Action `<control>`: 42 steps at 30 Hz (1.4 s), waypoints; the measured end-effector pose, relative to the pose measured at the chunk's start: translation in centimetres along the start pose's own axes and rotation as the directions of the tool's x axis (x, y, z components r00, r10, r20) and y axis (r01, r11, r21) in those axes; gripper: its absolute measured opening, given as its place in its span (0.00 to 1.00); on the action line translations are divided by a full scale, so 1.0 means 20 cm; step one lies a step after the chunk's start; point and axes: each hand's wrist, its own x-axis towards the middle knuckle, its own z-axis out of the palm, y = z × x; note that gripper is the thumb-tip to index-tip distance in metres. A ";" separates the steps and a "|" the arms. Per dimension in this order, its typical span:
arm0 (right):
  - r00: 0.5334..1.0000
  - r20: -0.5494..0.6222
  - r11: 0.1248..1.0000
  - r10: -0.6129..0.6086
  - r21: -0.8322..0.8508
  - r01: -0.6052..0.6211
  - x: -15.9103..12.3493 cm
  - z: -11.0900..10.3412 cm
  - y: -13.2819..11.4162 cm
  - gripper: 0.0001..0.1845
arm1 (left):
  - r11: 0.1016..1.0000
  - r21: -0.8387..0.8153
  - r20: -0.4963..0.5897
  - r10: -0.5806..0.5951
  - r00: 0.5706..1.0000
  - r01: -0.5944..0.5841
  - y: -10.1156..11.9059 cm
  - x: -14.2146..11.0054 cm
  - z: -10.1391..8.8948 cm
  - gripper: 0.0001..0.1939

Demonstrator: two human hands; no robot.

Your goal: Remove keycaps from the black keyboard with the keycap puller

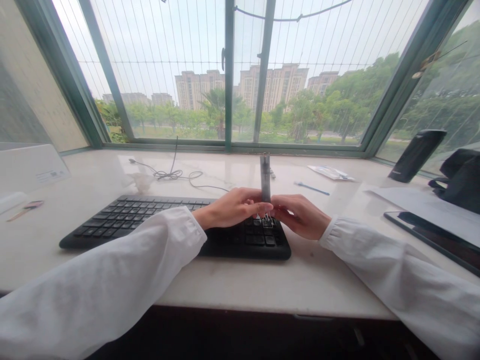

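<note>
The left hand [230,208] and right hand [300,216] close in from either side, nearly shut, pinching an upright grey wire keycap puller [265,179] between them. Its wire prongs rest on the keys of a black keyboard [240,254], which lies on the pale stone surface [225,285].

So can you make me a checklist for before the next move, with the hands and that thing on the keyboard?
1. Left hand and right hand both on the wire keycap puller: ok.
2. Puller standing upright: ok.
3. Wire prongs hooked under a key: cannot tell, they are too small to see.
4. Black keyboard lying flat on the white stone counter: ok.
5. Left sleeve off the keyboard: not ok, it lies over the front edge.
</note>
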 end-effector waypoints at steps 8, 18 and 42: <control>1.000 -0.015 0.996 0.012 -0.088 -0.013 -0.01 0.00 -0.01 0.11 | 0.999 -0.040 0.002 -0.024 1.000 0.024 0.00 0.00 0.00 0.14; 0.995 -0.087 0.989 -0.044 -0.145 0.031 0.00 0.04 0.01 0.10 | 0.999 -0.050 -0.010 -0.003 1.000 0.002 -0.02 0.00 0.01 0.13; 0.990 -0.139 0.989 -0.025 -0.150 0.003 0.00 0.04 0.00 0.12 | 0.999 -0.030 -0.016 -0.024 1.000 0.024 -0.02 0.01 0.01 0.14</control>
